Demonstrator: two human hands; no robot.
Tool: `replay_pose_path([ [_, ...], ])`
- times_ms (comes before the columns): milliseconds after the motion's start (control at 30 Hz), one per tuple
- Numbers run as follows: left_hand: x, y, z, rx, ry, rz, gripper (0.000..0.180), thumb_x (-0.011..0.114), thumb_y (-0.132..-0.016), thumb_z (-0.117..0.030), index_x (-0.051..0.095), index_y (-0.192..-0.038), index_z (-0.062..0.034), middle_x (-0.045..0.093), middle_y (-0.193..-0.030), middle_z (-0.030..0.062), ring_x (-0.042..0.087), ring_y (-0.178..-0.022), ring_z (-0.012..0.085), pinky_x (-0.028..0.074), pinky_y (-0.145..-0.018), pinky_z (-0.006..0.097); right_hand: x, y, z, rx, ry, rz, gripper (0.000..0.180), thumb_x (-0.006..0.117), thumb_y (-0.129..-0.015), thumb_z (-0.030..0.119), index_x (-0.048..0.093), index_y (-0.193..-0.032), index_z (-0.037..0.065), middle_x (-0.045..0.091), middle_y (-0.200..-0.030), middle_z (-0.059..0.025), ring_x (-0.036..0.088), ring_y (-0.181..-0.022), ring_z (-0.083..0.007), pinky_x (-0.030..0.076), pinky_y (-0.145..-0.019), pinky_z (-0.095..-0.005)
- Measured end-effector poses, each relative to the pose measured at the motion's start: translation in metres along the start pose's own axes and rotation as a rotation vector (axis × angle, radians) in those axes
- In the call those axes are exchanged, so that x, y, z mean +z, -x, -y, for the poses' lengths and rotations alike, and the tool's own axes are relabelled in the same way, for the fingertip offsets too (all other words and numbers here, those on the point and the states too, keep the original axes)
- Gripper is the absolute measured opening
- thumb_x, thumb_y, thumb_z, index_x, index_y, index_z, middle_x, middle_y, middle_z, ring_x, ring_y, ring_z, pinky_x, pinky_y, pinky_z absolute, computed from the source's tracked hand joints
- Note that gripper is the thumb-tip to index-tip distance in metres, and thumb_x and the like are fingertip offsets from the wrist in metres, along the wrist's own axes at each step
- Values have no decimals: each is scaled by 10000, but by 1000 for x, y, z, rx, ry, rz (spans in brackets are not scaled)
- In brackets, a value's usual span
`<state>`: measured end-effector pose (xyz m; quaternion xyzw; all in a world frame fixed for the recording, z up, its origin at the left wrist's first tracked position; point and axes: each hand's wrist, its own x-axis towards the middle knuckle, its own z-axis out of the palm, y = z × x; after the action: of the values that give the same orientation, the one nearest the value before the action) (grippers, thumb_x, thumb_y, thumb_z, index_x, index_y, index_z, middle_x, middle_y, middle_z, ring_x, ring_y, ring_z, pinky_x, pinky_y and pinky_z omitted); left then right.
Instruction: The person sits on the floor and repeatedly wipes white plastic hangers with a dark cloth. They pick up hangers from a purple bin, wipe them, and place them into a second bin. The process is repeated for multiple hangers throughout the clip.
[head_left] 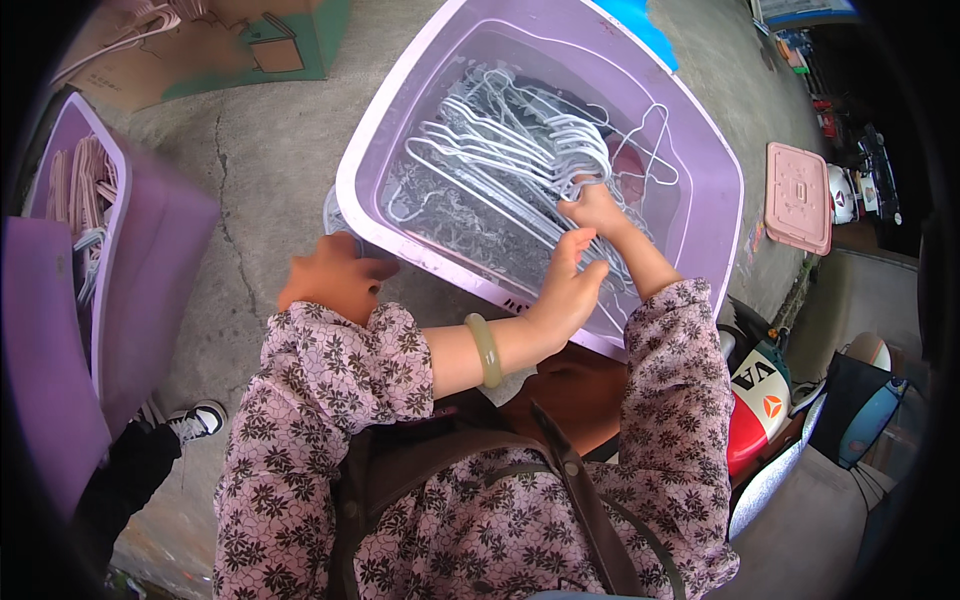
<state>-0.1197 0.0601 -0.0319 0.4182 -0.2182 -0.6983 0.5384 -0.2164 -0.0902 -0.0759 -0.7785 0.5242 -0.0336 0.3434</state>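
Note:
A large purple tub (362, 175) stands before me, with water and many white wire hangers (480, 150) in it. My right hand (595, 212) reaches over the near rim and is closed on a bunch of these hangers close to their hooks, which line up together. The hangers' long sides slant down into the water. My left hand (568, 298), below a pale green bangle (484, 350), is held above the near rim with its fingers apart and nothing in it. Loose hangers lie at the tub's far right side.
Another purple tub (165, 240) at the left holds pink and white hangers. Behind it stands a cardboard box (200, 65). A person's shoe (200, 422) shows at lower left. A pink lid (797, 198) and a red, white and green object (755, 400) are at the right.

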Motion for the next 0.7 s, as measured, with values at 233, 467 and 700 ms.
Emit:
replay_pose_path([
  [233,-1,1,-12,-193,105,-16,423,504,-872,-131,403,-1272,-39,454,-1247,106,424,-1141,171,312,-978,320,-126,54,32,66,-304,-111,147,584,-727,74,512,-851,41,460,-598,25,409,-438,-61,302,-388,-228],
  [467,0,-24,-14,-272,287,8,558,555,-875,-165,318,-1371,-70,474,-1230,81,472,-1086,178,352,-959,376,-149,82,41,68,-496,-162,73,544,-754,20,474,-757,44,423,-535,9,365,-394,-75,294,-396,-252],
  [700,17,-33,-22,-296,344,282,265,609,-849,-203,485,-1079,-155,555,-1067,3,515,-974,138,406,-851,357,-139,93,55,43,-523,-228,158,546,-746,68,497,-598,42,433,-447,-12,392,-381,-86,310,-402,-249],
])
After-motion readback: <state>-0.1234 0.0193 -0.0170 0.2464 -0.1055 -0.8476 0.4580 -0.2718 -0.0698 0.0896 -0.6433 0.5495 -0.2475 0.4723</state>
